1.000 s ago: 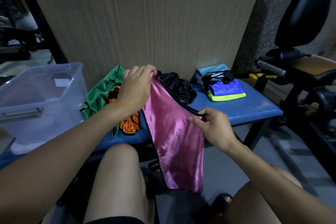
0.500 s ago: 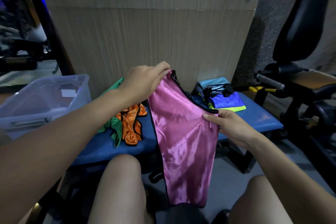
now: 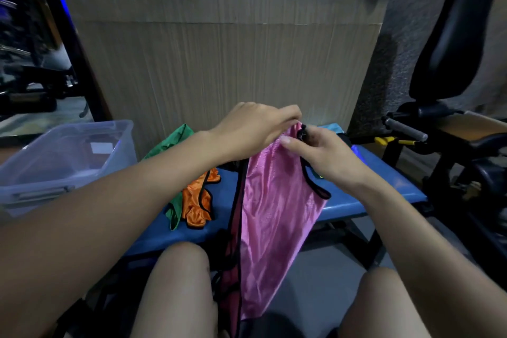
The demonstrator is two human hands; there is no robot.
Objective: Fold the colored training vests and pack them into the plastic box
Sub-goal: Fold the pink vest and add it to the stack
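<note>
Pink vest (image 3: 274, 200): hangs lengthwise, long axis near vertical, from the hands down between the knees.
Grip: left hand (image 3: 252, 129) and right hand (image 3: 326, 156) both pinch its top edge, almost touching; cloth lies straight below the fingers.
Bench (image 3: 384, 186): green vest (image 3: 167, 145) and orange vest (image 3: 197, 200) lie unfolded at left.
Plastic box (image 3: 55, 162): open, far left, nearer the left arm.

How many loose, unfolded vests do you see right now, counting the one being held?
3: the shiny pink vest held up by both hands; the crumpled orange vest on the blue bench; the green vest behind it. Others may be hidden behind the hands.
</note>
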